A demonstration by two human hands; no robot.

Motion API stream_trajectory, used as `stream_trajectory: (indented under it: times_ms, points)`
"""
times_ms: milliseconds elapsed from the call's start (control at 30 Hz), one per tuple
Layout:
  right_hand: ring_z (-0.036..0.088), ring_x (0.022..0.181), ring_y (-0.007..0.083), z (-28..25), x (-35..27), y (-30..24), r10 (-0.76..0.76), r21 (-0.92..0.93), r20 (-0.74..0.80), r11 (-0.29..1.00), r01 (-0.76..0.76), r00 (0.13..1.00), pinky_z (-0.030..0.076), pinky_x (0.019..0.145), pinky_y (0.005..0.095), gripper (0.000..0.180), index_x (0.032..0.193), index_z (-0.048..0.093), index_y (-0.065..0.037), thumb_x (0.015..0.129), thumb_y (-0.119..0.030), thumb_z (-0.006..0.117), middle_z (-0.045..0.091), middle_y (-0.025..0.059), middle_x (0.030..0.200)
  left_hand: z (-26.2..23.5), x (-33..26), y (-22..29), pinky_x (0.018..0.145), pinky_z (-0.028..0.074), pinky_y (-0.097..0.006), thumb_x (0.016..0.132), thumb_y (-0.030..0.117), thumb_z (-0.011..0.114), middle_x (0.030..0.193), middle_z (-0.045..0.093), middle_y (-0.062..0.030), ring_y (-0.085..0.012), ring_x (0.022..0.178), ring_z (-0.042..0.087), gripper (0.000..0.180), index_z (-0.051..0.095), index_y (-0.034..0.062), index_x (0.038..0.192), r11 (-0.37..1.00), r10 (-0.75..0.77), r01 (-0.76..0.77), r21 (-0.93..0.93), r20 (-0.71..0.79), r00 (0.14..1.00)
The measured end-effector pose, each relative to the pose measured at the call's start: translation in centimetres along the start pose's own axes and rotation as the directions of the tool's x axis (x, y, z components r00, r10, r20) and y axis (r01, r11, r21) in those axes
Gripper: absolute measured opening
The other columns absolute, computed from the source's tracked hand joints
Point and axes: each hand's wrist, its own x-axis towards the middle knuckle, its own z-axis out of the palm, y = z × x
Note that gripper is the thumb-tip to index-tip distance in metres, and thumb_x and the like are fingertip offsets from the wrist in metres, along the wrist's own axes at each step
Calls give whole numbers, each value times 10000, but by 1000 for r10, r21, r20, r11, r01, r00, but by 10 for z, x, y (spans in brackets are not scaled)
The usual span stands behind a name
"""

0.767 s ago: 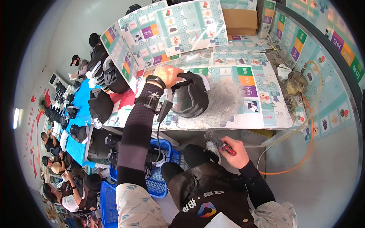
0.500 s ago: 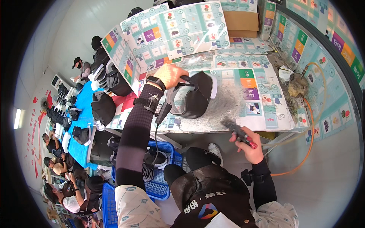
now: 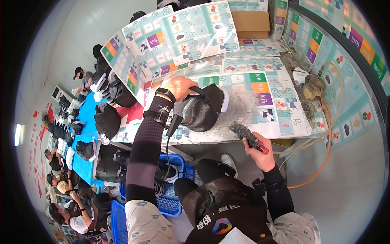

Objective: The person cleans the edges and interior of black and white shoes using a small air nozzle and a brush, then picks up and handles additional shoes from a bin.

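On the worktable [image 3: 239, 140] a black cap [image 3: 205, 112] with a grey lining and a pale brim edge rests on its side, opening to the left. My left hand [image 3: 180, 87] pinches the strap loop at its upper edge. Apart from the cap, near the table's front edge, my right hand [image 3: 262, 154] is closed around a black hand tool [image 3: 248, 136] with a red end. The tool's front part looks fuzzy with dark dust, and I cannot make out its exact kind. Dark grey dust lies on the sheet right of the cap.
Printed cardboard panels [image 3: 203, 30] stand behind the cap, beside a brown box [image 3: 252, 24]. An orange hose [image 3: 323, 162] hangs at the right. Another black cap [image 3: 107, 120] lies left. Blue baskets [image 3: 168, 205] sit below; people work far left near a blue-covered table [image 3: 85, 118].
My right hand has shifted slightly left with the tool, whose head now shows more fully. The cap, still held by my left hand, has tilted a little. The whole view has shifted slightly.
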Motion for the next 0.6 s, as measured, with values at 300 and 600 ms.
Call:
stream_trajectory:
  times_ms: [300,600]
  points:
    - [625,691,139,-6,-2,11,22,7,-29,1000,-21,999,503,681,294,224,1038,648,43,821,0,684,734,85,837,-2,-2,0,856,555,-479,953,341,701,1055,758,-93,-340,1033,708,251,744,209,1163,1000,-25,25,-2,-4,1000]
    - [675,807,153,-10,26,6,51,-197,-56,979,-61,997,558,648,305,506,1362,587,30,865,-25,668,744,78,996,-33,-77,-18,828,555,-502,899,279,711,933,747,-153,-371,945,713,218,777,172,1077,987,-133,149,68,-200,971]
